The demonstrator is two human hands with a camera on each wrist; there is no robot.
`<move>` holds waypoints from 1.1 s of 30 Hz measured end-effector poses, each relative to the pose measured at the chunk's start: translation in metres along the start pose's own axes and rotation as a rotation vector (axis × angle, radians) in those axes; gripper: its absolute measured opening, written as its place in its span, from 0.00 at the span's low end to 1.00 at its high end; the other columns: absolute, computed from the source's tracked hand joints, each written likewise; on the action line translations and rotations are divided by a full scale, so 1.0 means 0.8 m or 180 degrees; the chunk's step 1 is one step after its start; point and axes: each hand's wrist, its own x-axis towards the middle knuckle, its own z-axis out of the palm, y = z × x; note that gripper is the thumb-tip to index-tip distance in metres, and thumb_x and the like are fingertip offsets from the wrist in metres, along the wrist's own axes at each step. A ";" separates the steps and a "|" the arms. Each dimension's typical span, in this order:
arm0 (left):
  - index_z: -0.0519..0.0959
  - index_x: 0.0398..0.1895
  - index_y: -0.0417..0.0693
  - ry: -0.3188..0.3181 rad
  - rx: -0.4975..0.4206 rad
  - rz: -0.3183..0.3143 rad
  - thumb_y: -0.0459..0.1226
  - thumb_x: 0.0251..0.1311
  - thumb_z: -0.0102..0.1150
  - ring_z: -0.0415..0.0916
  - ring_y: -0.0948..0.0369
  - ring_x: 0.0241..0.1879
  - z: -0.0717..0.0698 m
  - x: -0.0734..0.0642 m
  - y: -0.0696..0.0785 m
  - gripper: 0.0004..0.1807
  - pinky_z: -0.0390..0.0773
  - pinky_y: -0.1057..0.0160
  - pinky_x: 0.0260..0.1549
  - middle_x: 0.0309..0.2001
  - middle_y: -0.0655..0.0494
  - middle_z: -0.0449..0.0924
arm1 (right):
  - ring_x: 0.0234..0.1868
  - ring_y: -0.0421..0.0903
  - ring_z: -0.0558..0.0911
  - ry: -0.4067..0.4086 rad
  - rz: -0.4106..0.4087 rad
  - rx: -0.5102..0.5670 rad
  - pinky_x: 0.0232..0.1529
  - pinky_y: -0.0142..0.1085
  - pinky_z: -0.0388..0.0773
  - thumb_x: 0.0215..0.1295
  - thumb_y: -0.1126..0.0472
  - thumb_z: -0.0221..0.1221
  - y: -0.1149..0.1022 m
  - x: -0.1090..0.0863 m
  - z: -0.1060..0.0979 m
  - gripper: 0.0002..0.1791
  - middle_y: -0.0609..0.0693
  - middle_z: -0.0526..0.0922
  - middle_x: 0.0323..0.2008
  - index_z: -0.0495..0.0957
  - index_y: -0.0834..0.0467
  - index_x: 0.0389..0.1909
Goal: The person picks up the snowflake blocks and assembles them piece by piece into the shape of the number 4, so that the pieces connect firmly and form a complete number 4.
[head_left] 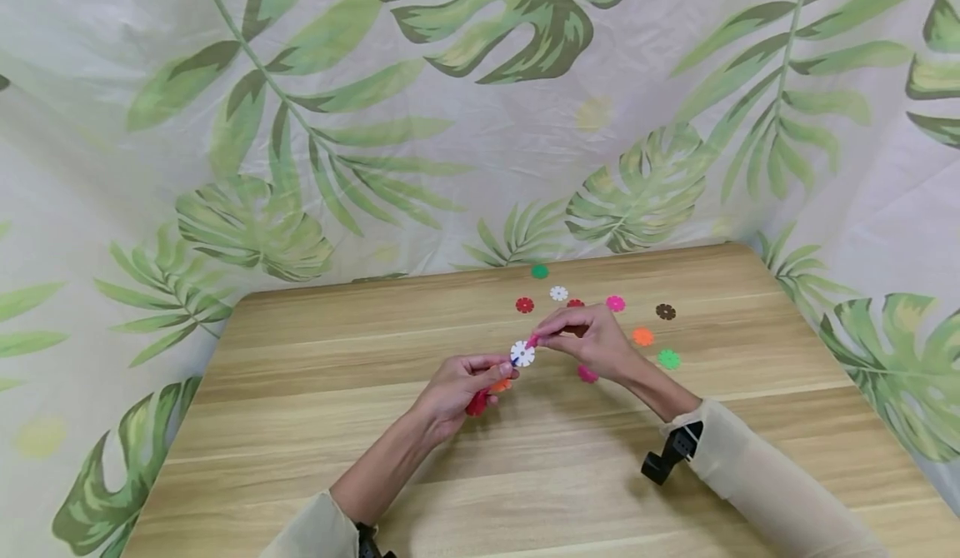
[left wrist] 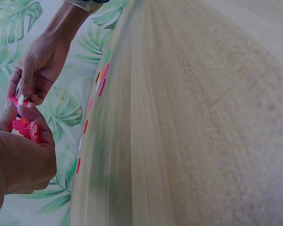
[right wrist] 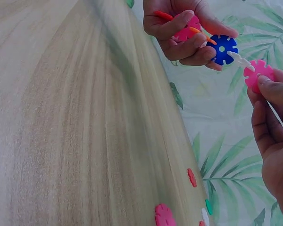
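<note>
My left hand grips a short chain of notched plastic discs. In the right wrist view the chain shows a red disc, a pink disc, an orange disc and a blue disc, partly covered by the fingers. A white disc sticks out from the blue one at the chain's free end. Between thumb and fingers, my right hand pinches another pink disc, whose edge meets the white disc; how deep the slots mesh cannot be told.
Loose discs lie on the wooden table beyond and right of the hands: green, white, red, brown, orange and pink among them. A leaf-patterned cloth hangs behind the table.
</note>
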 end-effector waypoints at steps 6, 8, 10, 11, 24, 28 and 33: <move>0.85 0.59 0.38 -0.0035 -0.0025 0.0016 0.39 0.72 0.67 0.78 0.67 0.31 -0.003 -0.002 0.001 0.18 0.78 0.73 0.27 0.46 0.52 0.91 | 0.43 0.48 0.90 0.0026 -0.0023 0.0000 0.44 0.35 0.88 0.62 0.77 0.70 0.003 0.002 0.002 0.07 0.58 0.92 0.39 0.90 0.67 0.40; 0.84 0.60 0.38 -0.0054 -0.0070 0.0029 0.39 0.73 0.67 0.80 0.66 0.35 -0.003 -0.003 0.003 0.19 0.81 0.72 0.31 0.49 0.49 0.90 | 0.42 0.48 0.90 0.0057 -0.0025 -0.0061 0.43 0.35 0.88 0.63 0.75 0.70 0.001 0.003 0.003 0.07 0.57 0.92 0.39 0.91 0.65 0.40; 0.83 0.60 0.38 -0.0070 -0.0110 0.0031 0.39 0.73 0.67 0.81 0.66 0.37 -0.003 -0.004 0.005 0.19 0.82 0.71 0.33 0.51 0.49 0.90 | 0.41 0.48 0.90 0.0076 -0.0017 -0.0147 0.41 0.34 0.87 0.64 0.72 0.71 0.000 0.003 0.003 0.06 0.56 0.92 0.40 0.91 0.63 0.41; 0.83 0.60 0.38 -0.0086 -0.0132 0.0033 0.38 0.73 0.67 0.82 0.66 0.38 -0.004 -0.004 0.005 0.19 0.83 0.71 0.33 0.52 0.48 0.90 | 0.41 0.47 0.90 0.0084 0.0002 -0.0184 0.40 0.33 0.87 0.65 0.71 0.71 -0.002 0.004 0.003 0.06 0.55 0.92 0.40 0.91 0.62 0.41; 0.81 0.63 0.38 -0.0143 -0.0280 -0.0036 0.40 0.74 0.66 0.84 0.64 0.43 -0.004 -0.005 0.006 0.20 0.86 0.67 0.40 0.54 0.46 0.88 | 0.45 0.47 0.88 0.0023 0.0160 -0.0323 0.46 0.36 0.87 0.68 0.70 0.69 -0.004 0.001 -0.006 0.12 0.57 0.91 0.47 0.89 0.62 0.51; 0.81 0.64 0.38 -0.0142 -0.0298 -0.0036 0.40 0.74 0.65 0.84 0.63 0.44 -0.005 -0.006 0.007 0.21 0.87 0.66 0.42 0.53 0.47 0.89 | 0.46 0.45 0.88 0.0009 0.0242 -0.0427 0.48 0.38 0.87 0.69 0.69 0.69 -0.004 -0.002 -0.013 0.12 0.56 0.91 0.48 0.89 0.60 0.51; 0.80 0.65 0.38 -0.0111 -0.0327 -0.0027 0.40 0.74 0.66 0.84 0.63 0.44 -0.006 -0.006 0.007 0.22 0.87 0.66 0.42 0.56 0.45 0.87 | 0.45 0.46 0.88 -0.0047 0.0302 -0.0514 0.49 0.38 0.86 0.68 0.68 0.70 0.001 -0.006 -0.026 0.10 0.57 0.91 0.47 0.90 0.59 0.49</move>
